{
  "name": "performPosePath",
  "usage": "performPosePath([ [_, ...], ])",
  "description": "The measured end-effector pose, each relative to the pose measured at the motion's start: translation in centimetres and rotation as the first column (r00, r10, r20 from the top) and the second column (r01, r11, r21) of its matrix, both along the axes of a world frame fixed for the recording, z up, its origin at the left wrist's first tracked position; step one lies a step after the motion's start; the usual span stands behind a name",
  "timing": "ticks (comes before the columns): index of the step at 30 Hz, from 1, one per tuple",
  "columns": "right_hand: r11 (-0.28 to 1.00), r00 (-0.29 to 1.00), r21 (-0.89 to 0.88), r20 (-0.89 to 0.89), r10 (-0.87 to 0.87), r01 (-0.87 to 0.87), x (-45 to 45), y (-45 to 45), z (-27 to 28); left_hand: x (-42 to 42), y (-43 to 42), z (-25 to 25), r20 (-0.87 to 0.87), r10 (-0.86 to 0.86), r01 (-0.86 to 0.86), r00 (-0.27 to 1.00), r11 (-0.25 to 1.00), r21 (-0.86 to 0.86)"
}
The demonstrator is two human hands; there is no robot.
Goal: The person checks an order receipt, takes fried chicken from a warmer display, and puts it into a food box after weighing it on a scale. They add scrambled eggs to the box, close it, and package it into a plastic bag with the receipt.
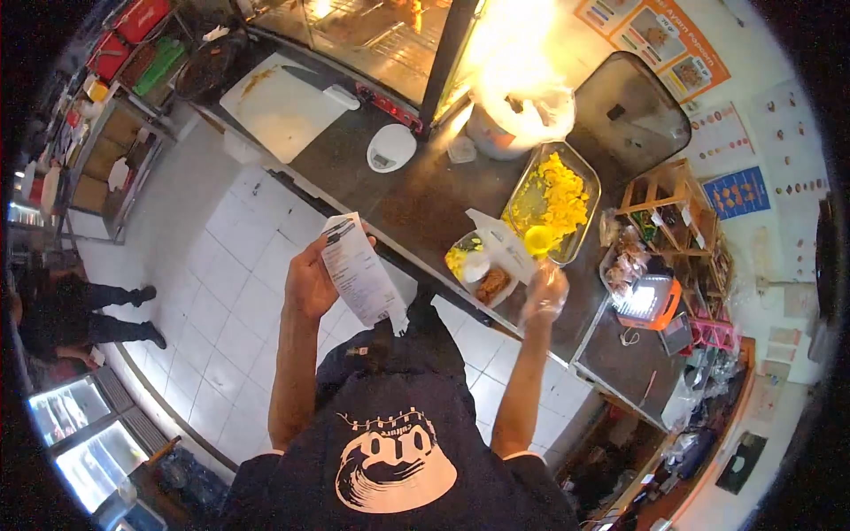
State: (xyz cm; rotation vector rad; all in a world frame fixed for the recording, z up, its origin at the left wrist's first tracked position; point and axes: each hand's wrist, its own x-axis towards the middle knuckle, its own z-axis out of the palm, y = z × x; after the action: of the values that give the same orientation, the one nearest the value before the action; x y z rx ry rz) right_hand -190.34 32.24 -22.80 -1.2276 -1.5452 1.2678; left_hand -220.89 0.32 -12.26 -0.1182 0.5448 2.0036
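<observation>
My left hand (312, 276) holds a long printed paper slip (361, 273) upright in front of my body. My right hand (544, 290), in a clear plastic glove, is closed beside the near edge of a metal tray (591, 180) of yellow food (564, 202). A yellow round scoop or cup (538, 239) rests at the tray's near end, just beyond my fingers; whether I grip it is unclear. Left of that hand, an open white food box (503, 237) holds yellow food, something white and a brown fried piece (492, 285).
A white scale (391, 148) and a cutting board (282, 108) are on the dark counter (412, 190). Behind the tray stand a plastic-lined bucket (509, 133) and a metal lid (630, 111). An orange device (648, 303) sits at right. Another person (80, 310) stands far left.
</observation>
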Motion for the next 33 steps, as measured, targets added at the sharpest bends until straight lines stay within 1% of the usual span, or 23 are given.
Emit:
performPosePath([
  [1, 0.949, 0.968, -0.317, -0.240, -0.079, -0.001, 0.5, 2.4, 0.7, 0.0, 0.3, 0.0, 0.000, -0.010, 0.010, 1.000, 1.000, 0.009],
  [2, 0.987, 0.915, -0.137, -0.403, 0.021, -0.083, 0.0, 4.2, 0.9, -0.1, 0.8, 0.0, -0.046, -0.034, 0.036, 0.998, 0.999, 0.035],
  [5, 0.970, 0.943, -0.210, -0.328, 0.051, -0.126, -0.3, 8.4, 2.3, -0.1, 2.1, 1.6, -0.054, -0.070, 0.075, 0.996, 0.994, 0.082],
  [7, 0.993, 0.989, -0.058, -0.108, 0.101, -0.108, 1.3, 12.5, -0.1, 0.2, 2.7, 2.6, -0.052, -0.084, 0.090, 0.995, 0.989, 0.115],
  [8, 0.984, 0.994, 0.149, 0.072, 0.087, -0.097, 1.9, 14.1, -2.8, 0.0, 2.8, 2.9, -0.095, -0.077, 0.088, 0.992, 0.989, 0.116],
  [9, 0.926, 0.742, 0.357, 0.652, -0.155, -0.120, -1.2, 7.9, 5.5, -0.2, 2.8, 3.6, -0.071, -0.104, 0.113, 0.992, 0.983, 0.143],
  [11, 0.995, 0.957, 0.013, 0.276, 0.093, -0.100, -1.1, 4.7, 4.7, -0.2, 2.9, 4.3, -0.083, -0.079, 0.089, 0.993, 0.987, 0.134],
  [13, 0.920, 0.987, -0.364, -0.115, 0.110, -0.145, -1.7, -0.2, 5.3, -0.2, 2.9, 4.4, -0.103, -0.078, 0.091, 0.992, 0.987, 0.131],
  [15, 0.916, 0.941, -0.254, 0.056, 0.335, -0.311, -0.2, -4.0, 2.0, 0.3, 3.1, 4.4, -0.122, -0.077, 0.089, 0.990, 0.991, 0.101],
  [16, 0.932, 0.941, -0.146, 0.021, 0.337, -0.330, -0.4, -6.6, 1.5, 0.7, 3.5, 4.4, -0.140, -0.077, 0.089, 0.987, 0.993, 0.077],
  [17, 0.906, 0.932, -0.287, 0.098, 0.350, -0.310, 0.0, -8.0, 1.8, 1.0, 3.9, 3.1, -0.085, -0.086, 0.093, 0.993, 0.993, 0.076],
  [18, 0.900, 0.895, -0.298, 0.219, 0.388, -0.318, 0.8, -9.4, 2.0, 1.8, 4.6, 3.7, -0.124, -0.097, 0.099, 0.988, 0.995, 0.011],
  [19, 0.884, 0.896, -0.335, 0.188, 0.403, -0.327, 2.1, -10.1, 1.1, 2.4, 5.1, 3.0, -0.203, -0.104, 0.098, 0.974, 0.994, -0.037],
  [21, 0.953, 0.879, -0.176, 0.375, 0.295, -0.245, 4.9, -11.5, -0.6, 4.5, 7.4, 3.0, -0.401, -0.143, -0.007, 0.905, 0.937, -0.349],
  [22, 0.963, 0.846, -0.155, 0.460, 0.269, -0.221, 6.0, -11.7, 0.8, 5.5, 8.5, 2.0, -0.399, -0.215, 0.069, 0.891, 0.935, -0.348],
  [24, 0.976, 0.863, -0.194, 0.470, 0.184, -0.103, 8.7, -12.5, 1.9, 7.0, 9.7, -1.0, -0.584, -0.303, -0.015, 0.753, 0.880, -0.475],
  [25, 0.972, 0.866, -0.228, 0.474, 0.162, -0.056, 10.0, -12.2, 2.0, 8.1, 10.9, -3.0, -0.584, -0.326, 0.014, 0.744, 0.881, -0.473],
  [26, 0.974, 0.871, -0.223, 0.472, 0.137, -0.032, 11.4, -12.1, 1.6, 9.2, 12.2, -4.9, -0.690, -0.365, -0.045, 0.625, 0.865, -0.499],
  [27, 0.967, 0.886, -0.251, 0.457, 0.078, 0.045, 13.2, -12.0, 0.8, 10.6, 13.9, -3.5, -0.775, -0.400, -0.116, 0.490, 0.851, -0.512],
  [28, 0.953, 0.897, -0.281, 0.442, 0.023, 0.114, 14.9, -12.0, 0.1, 13.0, 15.3, -2.2, -0.904, -0.343, -0.244, 0.254, 0.882, -0.403],
  [30, 0.941, 0.902, -0.299, 0.432, -0.013, 0.157, 17.3, -11.8, 0.7, 16.9, 18.7, -1.3, -0.995, -0.088, -0.203, 0.038, 0.975, -0.094],
  [32, 0.933, 0.852, -0.296, 0.524, -0.022, 0.206, 19.6, -11.2, 0.8, 21.0, 20.4, -0.8, -0.935, -0.315, -0.022, 0.164, 0.946, -0.323],
  [33, 0.941, 0.880, -0.270, 0.472, -0.055, 0.204, 21.5, -11.0, -2.1, 23.1, 21.9, -1.2, -0.931, -0.351, -0.016, 0.096, 0.935, -0.354],
])
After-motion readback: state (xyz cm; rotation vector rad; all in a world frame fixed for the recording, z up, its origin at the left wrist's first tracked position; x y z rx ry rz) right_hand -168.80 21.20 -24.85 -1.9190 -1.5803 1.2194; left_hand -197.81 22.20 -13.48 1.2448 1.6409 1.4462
